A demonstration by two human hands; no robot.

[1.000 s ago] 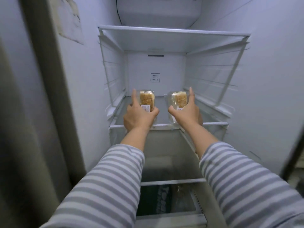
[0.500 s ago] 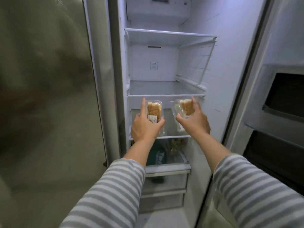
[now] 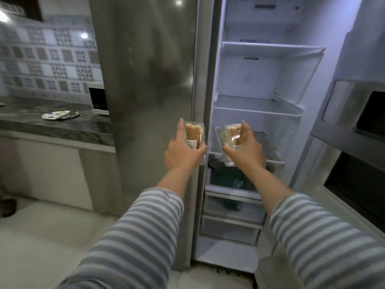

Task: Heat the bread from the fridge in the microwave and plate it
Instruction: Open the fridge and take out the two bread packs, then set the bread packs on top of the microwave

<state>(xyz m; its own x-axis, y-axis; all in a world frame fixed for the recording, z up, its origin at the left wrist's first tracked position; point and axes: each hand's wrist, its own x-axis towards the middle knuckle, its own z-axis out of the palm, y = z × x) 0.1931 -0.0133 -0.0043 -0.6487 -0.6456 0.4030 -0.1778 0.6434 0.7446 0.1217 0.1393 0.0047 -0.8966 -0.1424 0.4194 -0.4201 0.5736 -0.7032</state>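
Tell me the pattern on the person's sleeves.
Grey and white horizontal stripes on both sleeves, clearest in the head view.

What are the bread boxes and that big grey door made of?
The bread packs look like thin clear plastic: you see the slices through them. The closed fridge door seems to be brushed steel, grey and softly reflecting lights.

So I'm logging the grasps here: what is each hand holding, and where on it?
Each holds a clear packet of bread. The left hand grips the left packet round its lower end; the right hand grips the right packet likewise.
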